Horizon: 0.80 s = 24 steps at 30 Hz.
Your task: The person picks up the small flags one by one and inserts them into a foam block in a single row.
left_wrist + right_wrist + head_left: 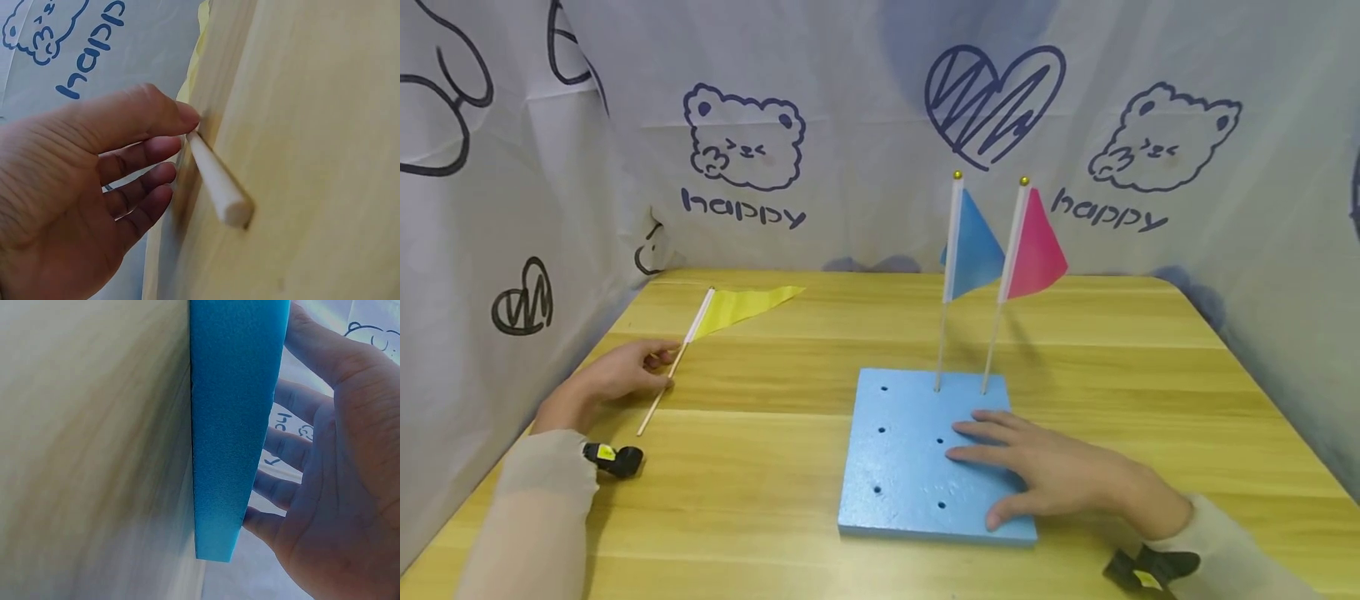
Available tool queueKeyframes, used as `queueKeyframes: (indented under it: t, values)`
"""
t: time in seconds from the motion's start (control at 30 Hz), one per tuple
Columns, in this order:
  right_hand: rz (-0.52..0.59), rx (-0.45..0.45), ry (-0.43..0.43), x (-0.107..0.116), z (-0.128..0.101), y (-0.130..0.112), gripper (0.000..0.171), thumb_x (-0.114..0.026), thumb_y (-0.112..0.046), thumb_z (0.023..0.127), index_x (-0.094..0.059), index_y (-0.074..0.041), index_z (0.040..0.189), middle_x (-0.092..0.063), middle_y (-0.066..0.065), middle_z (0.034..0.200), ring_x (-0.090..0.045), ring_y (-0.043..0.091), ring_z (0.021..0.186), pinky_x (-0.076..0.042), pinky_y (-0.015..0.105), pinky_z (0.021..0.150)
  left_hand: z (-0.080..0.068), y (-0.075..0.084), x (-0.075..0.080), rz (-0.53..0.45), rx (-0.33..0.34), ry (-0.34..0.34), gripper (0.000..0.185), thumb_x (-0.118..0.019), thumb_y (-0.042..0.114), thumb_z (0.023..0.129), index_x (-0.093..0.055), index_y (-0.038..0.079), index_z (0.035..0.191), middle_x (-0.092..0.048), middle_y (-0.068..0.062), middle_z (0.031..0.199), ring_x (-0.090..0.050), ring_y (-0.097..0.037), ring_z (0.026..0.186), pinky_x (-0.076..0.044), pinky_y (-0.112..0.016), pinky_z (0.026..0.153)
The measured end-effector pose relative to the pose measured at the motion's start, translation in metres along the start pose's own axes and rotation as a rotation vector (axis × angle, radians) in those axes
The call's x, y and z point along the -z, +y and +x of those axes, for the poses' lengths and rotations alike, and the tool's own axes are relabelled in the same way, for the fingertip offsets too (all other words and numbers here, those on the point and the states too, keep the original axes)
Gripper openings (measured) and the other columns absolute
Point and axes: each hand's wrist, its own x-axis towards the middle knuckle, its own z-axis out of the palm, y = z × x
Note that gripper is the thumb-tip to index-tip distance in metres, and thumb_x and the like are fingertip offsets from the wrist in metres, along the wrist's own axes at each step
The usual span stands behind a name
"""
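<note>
A yellow pennant flag point(741, 304) lies flat on the wooden table point(760, 508) at the left, its thin stick point(662, 390) pointing toward me. My left hand point(651, 362) pinches that stick near its middle. In the left wrist view the thumb tip point(181, 115) presses on the stick point(215, 181), with the other fingers curled just behind it. My right hand point(1000, 454) rests flat, fingers straight, on the right half of a blue foam board point(902, 467). The board's edge point(234, 425) shows beside the palm point(331, 487).
A blue flag point(973, 246) and a pink flag point(1037, 250) stand upright in the board's two far-right holes; several other holes are bare. White cloth walls point(850, 125) with bear drawings enclose the table on three sides. Black clips sit at both wrists point(617, 460).
</note>
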Motion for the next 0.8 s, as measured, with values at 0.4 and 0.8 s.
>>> queueKeyframes:
  t: [0.4,0.8]
  values:
    - [0.007,0.004,0.004,-0.003,-0.001,0.000,0.075,-0.059,-0.067,0.084,-0.043,-0.032,0.148,-0.034,0.002,0.155,-0.024,0.036,0.143,-0.030,0.060,0.108,0.002,-0.002,0.000,0.074,0.021,-0.015,0.061,-0.072,0.005,0.080,-0.047,-0.021,0.130,-0.058,-0.012,0.096,-0.049,-0.019,0.082,-0.043,-0.027,0.067]
    - [0.003,-0.006,0.005,0.000,-0.001,-0.001,0.075,-0.060,-0.066,0.084,-0.043,-0.032,0.149,-0.034,0.001,0.156,-0.024,0.035,0.144,-0.029,0.060,0.109,0.005,0.012,0.002,0.194,0.077,0.006,0.057,-0.067,-0.001,0.078,-0.048,-0.020,0.128,-0.061,-0.025,0.103,-0.056,-0.032,0.087,-0.047,-0.043,0.075]
